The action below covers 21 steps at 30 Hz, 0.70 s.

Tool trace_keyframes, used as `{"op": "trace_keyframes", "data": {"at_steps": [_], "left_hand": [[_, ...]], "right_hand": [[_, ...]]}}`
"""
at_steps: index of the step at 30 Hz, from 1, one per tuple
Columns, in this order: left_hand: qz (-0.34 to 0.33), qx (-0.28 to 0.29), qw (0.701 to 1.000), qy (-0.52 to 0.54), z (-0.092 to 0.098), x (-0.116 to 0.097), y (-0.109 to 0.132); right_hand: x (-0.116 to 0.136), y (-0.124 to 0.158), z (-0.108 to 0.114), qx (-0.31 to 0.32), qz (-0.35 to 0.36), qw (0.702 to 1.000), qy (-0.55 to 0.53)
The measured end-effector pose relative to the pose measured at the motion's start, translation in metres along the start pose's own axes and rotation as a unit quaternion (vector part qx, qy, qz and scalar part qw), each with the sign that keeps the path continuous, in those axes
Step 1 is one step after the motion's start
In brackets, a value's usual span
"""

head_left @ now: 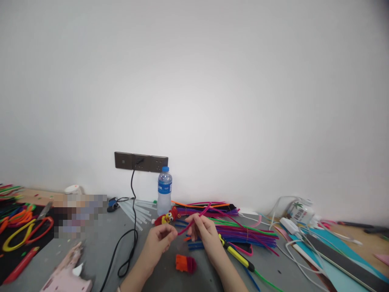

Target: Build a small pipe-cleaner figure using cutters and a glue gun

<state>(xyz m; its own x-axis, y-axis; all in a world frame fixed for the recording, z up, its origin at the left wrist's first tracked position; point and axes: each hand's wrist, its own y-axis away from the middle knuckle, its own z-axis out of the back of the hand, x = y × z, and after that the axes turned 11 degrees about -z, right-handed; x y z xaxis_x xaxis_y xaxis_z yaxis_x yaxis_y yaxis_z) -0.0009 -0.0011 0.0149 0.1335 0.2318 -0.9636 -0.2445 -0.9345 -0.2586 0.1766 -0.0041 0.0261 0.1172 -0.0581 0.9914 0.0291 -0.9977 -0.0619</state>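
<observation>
My left hand [158, 243] pinches the lower end of a magenta pipe cleaner [183, 231] between thumb and fingers. Farther along, the fingers of my right hand [207, 233] are closed on the same stem, whose free end rises above them. Below, on the grey table, lies a small orange and magenta fuzzy piece [182, 263]. Just beyond my hands rests a red and yellow figure [165, 219] with big eyes. Behind my right hand are bundles of purple and magenta pipe cleaners [252, 234]. A yellow and black pen-like tool [238, 256] lies beside my right forearm.
A water bottle [164, 190] stands near the wall socket [141, 161], where a black cable [133, 227] is plugged in. Clear glue sticks [135, 213] fan out behind. Scissors [39, 227] and a pink glue gun [68, 271] lie left; white cables [299, 259] tangle right.
</observation>
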Motion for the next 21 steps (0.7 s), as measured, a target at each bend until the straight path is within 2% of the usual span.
{"op": "trace_keyframes", "data": {"at_steps": [3,6,8,10,13,17,19,21], "left_hand": [[-0.048,0.086,0.992,-0.08,-0.003,-0.006,0.004],[-0.041,0.158,0.979,-0.12,-0.008,-0.006,0.008],[-0.027,0.188,0.975,-0.112,-0.012,-0.003,0.01],[-0.006,0.187,0.978,-0.089,-0.015,0.001,0.011],[0.041,0.124,0.991,-0.026,-0.016,0.006,0.01],[0.059,-0.027,0.993,0.095,-0.012,0.002,0.005],[0.059,-0.085,0.985,0.137,-0.01,-0.002,0.003],[0.055,-0.114,0.98,0.152,-0.008,-0.003,0.002]], "right_hand": [[0.003,0.003,-0.001,-0.01,0.022,0.998,0.056],[0.007,0.008,-0.008,0.044,0.024,0.994,0.098],[0.007,0.011,-0.013,0.087,0.021,0.988,0.124],[0.006,0.012,-0.016,0.093,0.022,0.986,0.136],[0.004,0.008,-0.014,0.035,0.02,0.995,0.095],[0.004,0.002,-0.003,-0.05,0.034,0.998,-0.028],[0.006,0.002,0.0,-0.052,0.039,0.996,-0.061],[0.007,0.003,-0.001,-0.036,0.039,0.997,-0.064]]}}
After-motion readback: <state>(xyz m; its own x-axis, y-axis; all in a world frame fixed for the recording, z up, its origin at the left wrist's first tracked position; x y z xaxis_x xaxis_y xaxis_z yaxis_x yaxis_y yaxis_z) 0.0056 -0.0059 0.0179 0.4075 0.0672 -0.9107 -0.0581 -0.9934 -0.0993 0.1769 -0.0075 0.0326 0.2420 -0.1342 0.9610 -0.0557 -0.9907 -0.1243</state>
